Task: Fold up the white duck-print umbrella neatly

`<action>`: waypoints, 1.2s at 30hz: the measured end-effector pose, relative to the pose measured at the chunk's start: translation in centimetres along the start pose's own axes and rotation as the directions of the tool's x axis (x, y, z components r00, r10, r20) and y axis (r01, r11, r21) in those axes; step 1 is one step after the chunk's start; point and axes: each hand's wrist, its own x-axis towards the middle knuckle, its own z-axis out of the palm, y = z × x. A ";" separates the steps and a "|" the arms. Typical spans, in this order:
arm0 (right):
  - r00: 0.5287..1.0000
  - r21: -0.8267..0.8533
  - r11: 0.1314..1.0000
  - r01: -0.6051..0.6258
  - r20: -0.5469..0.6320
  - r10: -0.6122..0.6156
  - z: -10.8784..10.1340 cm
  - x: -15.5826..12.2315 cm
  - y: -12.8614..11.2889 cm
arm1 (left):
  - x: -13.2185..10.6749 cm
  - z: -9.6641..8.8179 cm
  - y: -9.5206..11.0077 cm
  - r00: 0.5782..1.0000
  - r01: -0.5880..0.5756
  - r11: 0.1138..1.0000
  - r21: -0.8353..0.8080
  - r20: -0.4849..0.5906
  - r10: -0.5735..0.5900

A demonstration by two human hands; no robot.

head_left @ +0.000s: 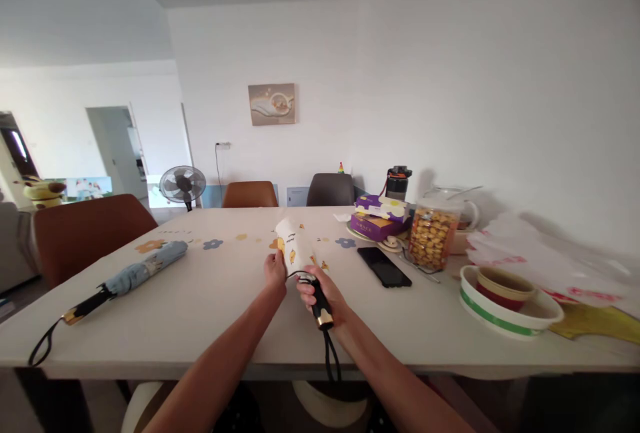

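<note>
My right hand (pixel 323 296) grips the black handle of a folded white umbrella (pixel 295 246) with yellow prints, held above the table. A black wrist strap hangs from the handle over the table edge. My left hand (pixel 275 272) pinches the umbrella's fabric close to the handle. The umbrella points away from me toward the table's middle. A second folded umbrella (pixel 135 275), pale blue with a black handle and strap, lies on the table to the left, out of both hands' reach.
The white table (pixel 220 313) has flower prints. A black phone (pixel 384 266), a jar of snacks (pixel 433 237), purple boxes (pixel 377 218), a green-striped bowl (pixel 505 303) and plastic bags (pixel 545 253) sit on the right. Brown chairs (pixel 87 226) and a fan (pixel 183 185) stand beyond.
</note>
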 end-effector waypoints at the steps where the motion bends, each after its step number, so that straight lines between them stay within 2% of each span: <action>1: 1.000 0.004 1.000 -0.003 -0.001 0.003 0.7 -0.1 0.2 | -0.2 -0.3 -0.2 1.000 -0.011 1.000 0.027 0.001 0.011; 4: 0.999 -0.074 0.997 0.016 -0.036 -0.018 2.0 0.3 1.0 | -0.7 -0.9 -0.7 0.999 -0.050 0.994 0.096 0.021 0.048; 6: 0.994 -0.136 0.986 0.094 -0.044 -0.101 1.9 1.1 1.5 | -0.5 -1.3 -1.0 0.997 -0.072 0.991 0.110 0.027 0.069; 9: 0.963 -0.217 0.949 0.230 -0.088 -0.254 0.8 2.4 2.1 | 0.4 -1.8 -1.0 0.991 -0.107 0.988 0.108 -0.070 0.114; 12: 0.932 -0.273 0.927 0.258 -0.182 -0.313 -0.3 3.5 2.4 | 1.0 -2.0 -0.5 0.965 -0.193 0.977 0.093 -0.162 0.206; 13: 0.928 -0.280 0.926 0.252 -0.202 -0.314 -0.6 3.8 2.6 | 0.9 -1.9 -0.4 0.958 -0.235 0.969 0.082 -0.146 0.245; 15: 0.925 -0.298 0.926 0.231 -0.229 -0.304 -0.9 4.2 2.9 | 0.5 -1.5 0.0 0.954 -0.296 0.955 0.033 -0.043 0.297; 17: 0.924 -0.318 0.926 0.206 -0.249 -0.291 -1.0 4.5 3.3 | -0.1 -1.0 0.3 0.950 -0.302 0.953 -0.024 0.077 0.303; 19: 0.926 -0.325 0.927 0.188 -0.257 -0.278 -0.9 4.7 3.6 | -0.6 -0.7 0.5 0.953 -0.273 0.962 -0.028 0.129 0.275; 21: 0.928 -0.322 0.929 0.180 -0.257 -0.269 -0.8 4.7 3.7 | -0.8 -0.7 0.7 0.955 -0.265 0.963 0.039 0.145 0.257; 24: 0.931 -0.313 0.933 0.177 -0.255 -0.262 -0.8 4.7 3.5 | -0.4 -1.3 0.7 0.945 -0.311 0.933 0.182 0.161 0.284; 27: 0.932 -0.311 0.936 0.166 -0.261 -0.252 -0.9 4.7 3.2 | 0.4 -1.9 0.5 0.939 -0.338 0.897 0.285 0.037 0.342; 30: 0.917 -0.332 0.931 0.153 -0.304 -0.259 -0.8 4.8 3.2 | 0.8 -2.0 0.4 0.909 -0.369 0.877 0.307 -0.076 0.409; 31: 0.909 -0.345 0.927 0.149 -0.320 -0.266 -0.8 4.8 3.3 | 0.7 -1.8 0.4 0.905 -0.382 0.876 0.294 -0.071 0.419; 33: 0.901 -0.372 0.917 0.142 -0.335 -0.275 -0.6 4.8 3.4 | 0.5 -1.3 0.4 0.925 -0.369 0.900 0.232 -0.005 0.380; 36: 0.908 -0.400 0.908 0.126 -0.322 -0.268 -0.4 4.6 3.6 | 0.4 -0.5 0.5 0.961 -0.246 0.964 0.099 0.154 0.230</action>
